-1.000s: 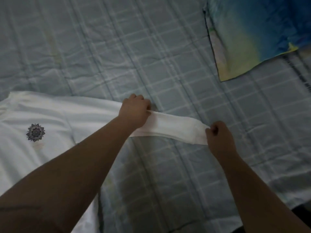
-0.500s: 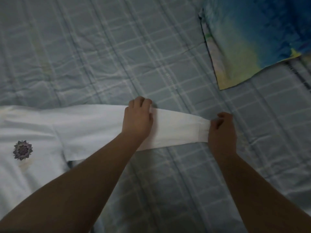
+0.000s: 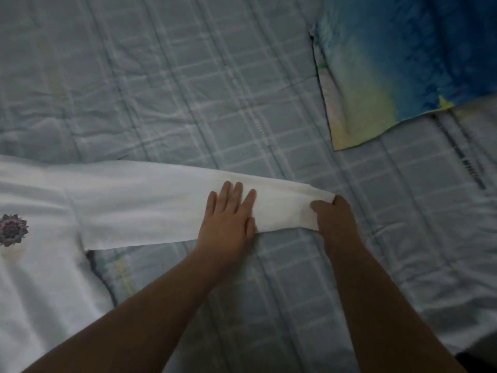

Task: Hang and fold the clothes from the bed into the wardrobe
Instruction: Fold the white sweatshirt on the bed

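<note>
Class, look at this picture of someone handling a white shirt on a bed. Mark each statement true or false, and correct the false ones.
1. The left hand lies flat on the sleeve of the white shirt. True.
2. The right hand rests open on the bed sheet. False: it pinches the sleeve's cuff end.
3. The sleeve is folded across the white shirt's chest. False: it stretches out sideways over the bed sheet.
4. A blue and yellow fabric lies apart from the white shirt. True.
</note>
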`<state>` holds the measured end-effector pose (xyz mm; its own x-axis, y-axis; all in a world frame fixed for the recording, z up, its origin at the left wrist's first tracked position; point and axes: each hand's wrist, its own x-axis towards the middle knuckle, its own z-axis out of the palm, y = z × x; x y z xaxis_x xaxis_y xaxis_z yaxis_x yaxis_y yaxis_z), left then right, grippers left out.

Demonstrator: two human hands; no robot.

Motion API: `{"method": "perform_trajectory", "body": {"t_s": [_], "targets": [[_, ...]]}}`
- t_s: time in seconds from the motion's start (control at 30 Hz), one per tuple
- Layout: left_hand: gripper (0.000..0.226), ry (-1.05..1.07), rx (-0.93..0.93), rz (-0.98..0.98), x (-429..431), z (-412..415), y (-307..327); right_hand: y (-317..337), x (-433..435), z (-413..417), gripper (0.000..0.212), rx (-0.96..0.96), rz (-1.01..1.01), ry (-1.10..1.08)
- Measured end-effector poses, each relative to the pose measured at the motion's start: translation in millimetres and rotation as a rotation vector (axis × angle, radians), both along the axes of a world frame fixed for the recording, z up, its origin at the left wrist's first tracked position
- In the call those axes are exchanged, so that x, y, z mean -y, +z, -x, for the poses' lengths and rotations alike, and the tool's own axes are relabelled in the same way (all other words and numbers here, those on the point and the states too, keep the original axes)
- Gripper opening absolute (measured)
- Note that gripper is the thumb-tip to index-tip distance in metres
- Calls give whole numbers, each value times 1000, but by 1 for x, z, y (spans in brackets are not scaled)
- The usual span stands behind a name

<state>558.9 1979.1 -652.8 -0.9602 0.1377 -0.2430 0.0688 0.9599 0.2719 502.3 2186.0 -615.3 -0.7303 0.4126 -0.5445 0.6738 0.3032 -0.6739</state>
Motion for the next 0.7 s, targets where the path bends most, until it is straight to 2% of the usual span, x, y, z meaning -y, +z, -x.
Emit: {"method": "perform_trajectory", "body": {"t_s": [0.1,0.17,0.27,0.4,0.47,0.53,0.6,0.63,0.7], "targets": [[68,-18,37,43,-1,0,-6,-4,0,-1,26,31,-68,45],[68,-51,52,94,2,-2,-13,-14,3,-10,26,66,-201,140],[68,-60,66,118,4,-4,-19,-23,11,-24,20,9,-368,254],[68,-61,43,65,6,-4,-14,-12,22,-27,21,-80,-403,157],[61,20,-32,-186,15,-4,2,11,36,-32,14,-219,-340,121],[44,330,-71,-700,30,-11,33,42,65,-47,4,-366,-223,170],[32,696,155,-1278,54,-26,65,67,106,-68,7,-444,-49,256],[36,803,314,-1516,68,-33,77,75,127,-77,9,-452,39,317],[60,965,465,-1778,110,-52,91,88,176,-98,19,-429,179,467]]}}
